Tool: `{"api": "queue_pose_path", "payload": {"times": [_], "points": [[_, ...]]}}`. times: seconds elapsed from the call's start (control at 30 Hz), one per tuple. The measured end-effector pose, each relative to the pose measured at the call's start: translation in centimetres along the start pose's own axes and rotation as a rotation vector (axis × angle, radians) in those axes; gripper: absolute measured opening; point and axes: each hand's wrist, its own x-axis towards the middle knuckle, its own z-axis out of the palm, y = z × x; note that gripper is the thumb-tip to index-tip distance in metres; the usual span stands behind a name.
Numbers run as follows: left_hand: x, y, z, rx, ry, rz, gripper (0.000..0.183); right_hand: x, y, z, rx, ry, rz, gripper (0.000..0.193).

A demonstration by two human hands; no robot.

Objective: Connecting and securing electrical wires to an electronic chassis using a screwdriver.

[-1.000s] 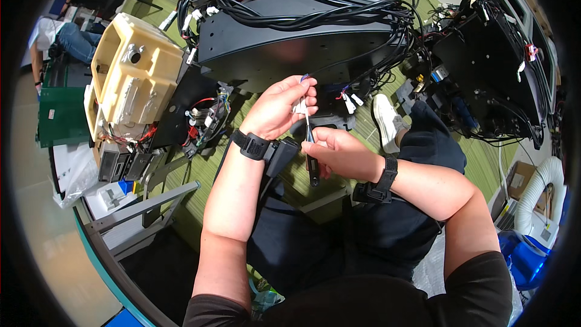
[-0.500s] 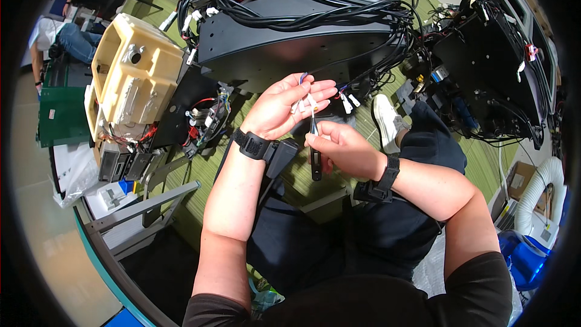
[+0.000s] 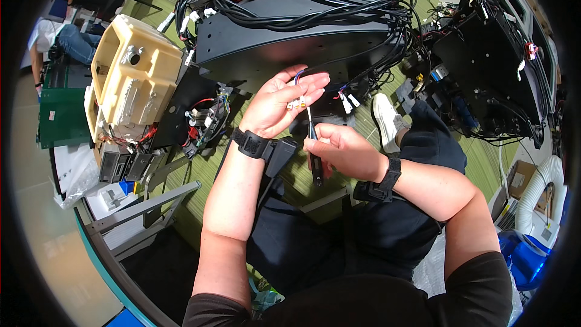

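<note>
My left hand (image 3: 273, 104), palm up, pinches a thin blue-and-white wire bundle (image 3: 298, 77) between thumb and fingers. Small white connectors (image 3: 296, 105) with yellowish ends sit against the fingers. In my right hand (image 3: 346, 150) is a black-handled screwdriver (image 3: 315, 166), gripped by thumb and fingers. Its slim metal shaft points up toward the connectors; whether the tip touches one, I cannot tell. Beyond both hands stands a large black metal panel (image 3: 290, 51). More white plugs on wires (image 3: 348, 103) hang to the right of the fingers.
Thick black cables (image 3: 315, 19) drape over the black panel. A cream moulded housing (image 3: 136, 79) stands at left, beside a metal frame (image 3: 145, 206). Another black unit with wiring (image 3: 484, 72) is at right, near a white hose (image 3: 549, 188). Another person (image 3: 78, 42) sits at far left.
My left hand has shifted slightly left, its fingers more curled, and the connectors' yellowish ends show more clearly. The screwdriver has drawn down a little in my right hand.
</note>
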Motion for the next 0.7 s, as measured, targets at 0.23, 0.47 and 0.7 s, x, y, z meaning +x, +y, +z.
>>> {"api": "queue_pose_path", "payload": {"times": [0.23,0.47,0.7], "points": [[0.06,-0.25,0.4,0.028,0.003,0.001,0.046,0.22,-0.36,-0.4,0.048,-0.027,0.011,0.022],[-0.26,-0.35,0.91,0.084,-0.035,0.021,0.043,0.43,-0.26,-0.68,0.186,-0.022,0.042,0.024],[-0.22,-0.18,0.87,0.101,-0.062,0.007,0.041,0.96,0.29,-0.97,0.077,0.023,-0.044,0.025]]}}
